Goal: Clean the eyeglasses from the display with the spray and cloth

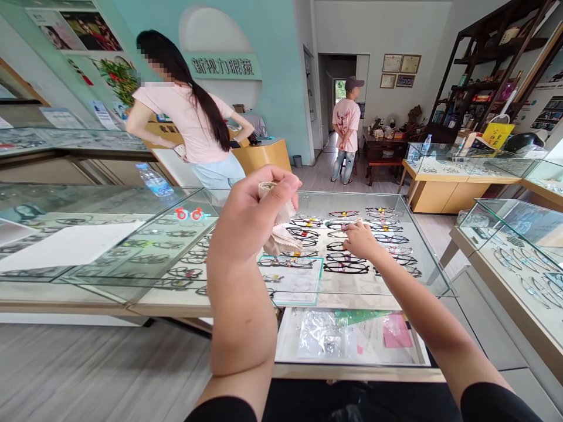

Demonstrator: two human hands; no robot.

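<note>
My left hand (pixel 264 205) is raised above the glass display case (pixel 303 299), its fingers closed round a crumpled beige cloth (pixel 284 237) with a zigzag edge that hangs below the thumb. Farther right and lower, my right hand (pixel 360 239) reaches among the rows of eyeglasses, by the middle column. Its fingertips are at a pair of eyeglasses (pixel 338 226); whether they grip it is too small to tell. Dark-framed eyeglasses (pixel 346 268) lie nearer to me in that column. More eyeglasses (pixel 393 239) sit to the right of the hand.
An open drawer (pixel 285 337) with plastic bags and papers juts out below the case. On the glass to the left are a water bottle (pixel 153 180) and a white sheet (pixel 74 246). One person (pixel 193 123) stands behind the counter, another person (pixel 346 126) farther back. Another case (pixel 505 264) stands right.
</note>
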